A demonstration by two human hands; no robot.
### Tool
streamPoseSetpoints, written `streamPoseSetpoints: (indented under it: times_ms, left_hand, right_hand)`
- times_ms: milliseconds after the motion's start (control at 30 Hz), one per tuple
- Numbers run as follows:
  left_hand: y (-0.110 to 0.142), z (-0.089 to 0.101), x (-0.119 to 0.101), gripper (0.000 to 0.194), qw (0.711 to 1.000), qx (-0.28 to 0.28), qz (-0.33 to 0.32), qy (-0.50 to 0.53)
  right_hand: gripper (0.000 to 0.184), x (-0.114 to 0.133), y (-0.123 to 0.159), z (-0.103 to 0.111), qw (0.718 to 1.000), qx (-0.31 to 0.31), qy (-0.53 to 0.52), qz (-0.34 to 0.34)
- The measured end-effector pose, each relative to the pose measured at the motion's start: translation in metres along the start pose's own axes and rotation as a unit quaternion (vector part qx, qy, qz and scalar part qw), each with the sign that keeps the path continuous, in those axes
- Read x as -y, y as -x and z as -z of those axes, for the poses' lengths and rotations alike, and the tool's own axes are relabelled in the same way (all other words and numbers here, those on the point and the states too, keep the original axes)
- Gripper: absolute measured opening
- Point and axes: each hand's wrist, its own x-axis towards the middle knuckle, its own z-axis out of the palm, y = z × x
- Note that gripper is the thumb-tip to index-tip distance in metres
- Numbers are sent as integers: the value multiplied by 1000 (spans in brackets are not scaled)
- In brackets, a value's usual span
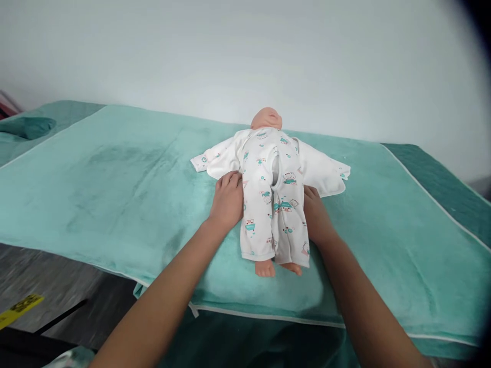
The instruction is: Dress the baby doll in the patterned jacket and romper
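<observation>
A baby doll [267, 117] lies on its back on the green padded cover, head towards the wall and feet towards me. It wears a white printed top [324, 166] with sleeves spread to both sides. White baby pants [258, 204] with small cartoon prints cover its front from chest to ankles, with a gap at the crotch. Both bare feet [265, 268] show below the cuffs. My left hand [228, 199] is closed at the left edge of the pants, fingers bent and tips hidden. At the right edge my right hand [317, 214] is closed too, its fingers partly behind the cloth.
The green plush cover [115, 179] spreads over the table up to a white wall [230, 56]. A darker green fold [26, 128] lies at the far left. Below the table's front edge, a yellow label [21, 309] shows at lower left above the grey floor.
</observation>
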Motion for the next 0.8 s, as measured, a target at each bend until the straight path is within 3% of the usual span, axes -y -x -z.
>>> streamPoseSetpoints:
  times_ms: [100, 267, 467, 667, 800]
  left_hand:
    - [2, 4, -2, 38, 1000, 1, -14, 11]
    - [3, 5, -4, 41, 999, 22, -20, 33]
    - [-1, 0, -3, 39, 998, 12, 16, 52]
    - [1, -2, 0, 25, 998, -9, 29, 53]
    - [4, -1, 1, 13, 999, -29, 37, 20]
  right_hand:
    - [24, 3, 0, 0, 1000, 4, 12, 5]
    - [24, 1, -15, -6, 997, 7, 15, -69]
    - [29, 4, -16, -6, 991, -22, -80, -105]
    - [20, 12, 5, 0, 986, -47, -155, -51]
    - [23, 14, 4, 0, 993, -21, -107, -51]
